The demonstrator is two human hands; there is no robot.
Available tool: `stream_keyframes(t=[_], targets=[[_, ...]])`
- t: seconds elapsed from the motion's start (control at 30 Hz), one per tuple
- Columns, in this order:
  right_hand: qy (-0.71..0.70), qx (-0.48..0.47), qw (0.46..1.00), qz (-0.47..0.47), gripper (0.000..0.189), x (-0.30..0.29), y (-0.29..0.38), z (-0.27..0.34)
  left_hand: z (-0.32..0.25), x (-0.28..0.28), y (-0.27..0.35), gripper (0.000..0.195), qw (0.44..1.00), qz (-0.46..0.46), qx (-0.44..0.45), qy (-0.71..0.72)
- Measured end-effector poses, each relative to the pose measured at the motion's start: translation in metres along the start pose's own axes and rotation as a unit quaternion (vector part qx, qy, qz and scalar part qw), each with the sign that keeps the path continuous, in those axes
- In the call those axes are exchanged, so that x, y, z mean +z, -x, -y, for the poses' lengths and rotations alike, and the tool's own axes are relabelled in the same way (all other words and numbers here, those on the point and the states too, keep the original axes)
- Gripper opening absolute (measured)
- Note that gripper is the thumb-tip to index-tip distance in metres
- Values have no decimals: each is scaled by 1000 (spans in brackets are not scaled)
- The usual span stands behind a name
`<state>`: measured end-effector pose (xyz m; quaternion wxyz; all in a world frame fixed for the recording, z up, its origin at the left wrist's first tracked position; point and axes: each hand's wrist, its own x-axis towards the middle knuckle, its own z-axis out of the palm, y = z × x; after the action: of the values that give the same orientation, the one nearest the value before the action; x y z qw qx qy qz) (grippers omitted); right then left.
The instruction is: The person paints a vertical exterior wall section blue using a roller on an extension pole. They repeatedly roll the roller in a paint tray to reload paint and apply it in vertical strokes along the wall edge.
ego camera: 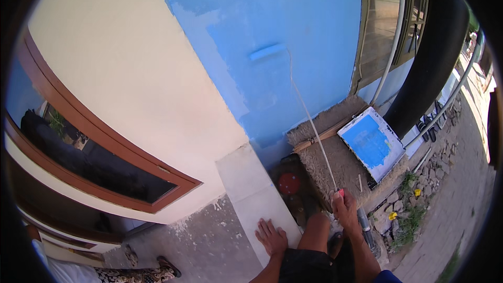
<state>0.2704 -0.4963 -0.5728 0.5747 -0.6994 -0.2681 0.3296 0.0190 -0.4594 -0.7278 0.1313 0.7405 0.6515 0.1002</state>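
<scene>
My right hand point(344, 209) grips the red handle of a long-framed paint roller. The roller's blue sleeve point(268, 52) is up against the wall point(298, 4), which carries blue paint with a paler patchy strip along its left side. My left hand point(272, 237) rests palm down, fingers spread, on a pale stone ledge point(251, 188). To the right of the roller's rod, a white paint tray point(396, 153) with blue paint in it lies on a shaggy brown mat point(334, 157).
A red round lid point(289, 183) sits low beside the ledge. Bundled sticks point(334, 131) lie across the mat. A black column point(432, 55) and a window point(381, 15) stand at right, above rubble point(428, 181). A seated person's patterned trousers point(129, 275) show at lower left, near a brown-framed window point(118, 153).
</scene>
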Motion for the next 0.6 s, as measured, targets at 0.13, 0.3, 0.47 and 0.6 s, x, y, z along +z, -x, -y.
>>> stream_keyframes(t=[0.13,0.3,0.47,0.6], targets=[[-39,-38,999,-1,34,12,-36,65,2,3,-1,62,1000,-9,9,-4],[-26,-94,995,-1,37,18,-61,93,2,6,-1,62,1000,-11,9,-6],[1,-52,999,4,37,13,-57,60,3,6,5,62,998,-39,30,-40],[41,-28,999,-5,37,2,-46,-1,2,5,2,63,998,-32,33,-40]])
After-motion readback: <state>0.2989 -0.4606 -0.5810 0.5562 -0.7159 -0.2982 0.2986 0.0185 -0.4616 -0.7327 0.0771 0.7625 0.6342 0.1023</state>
